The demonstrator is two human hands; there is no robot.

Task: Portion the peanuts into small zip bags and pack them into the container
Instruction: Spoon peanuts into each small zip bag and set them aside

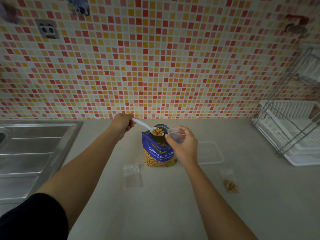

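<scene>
A blue bag of salted peanuts [160,153] stands open in the middle of the counter. My left hand [123,124] grips a white plastic spoon [143,125], whose bowl holds peanuts just above the bag's mouth. My right hand [183,144] holds a small clear zip bag [174,132] next to the spoon's tip. An empty zip bag [133,175] lies flat in front of the peanut bag on the left. A zip bag with peanuts in it [230,181] lies on the right. A clear rectangular container [212,153] sits right of my right hand.
A steel sink drainboard [34,153] fills the left side. A white dish rack with a wire frame [290,134] stands at the far right. A mosaic tiled wall [155,58] rises behind the counter [155,205].
</scene>
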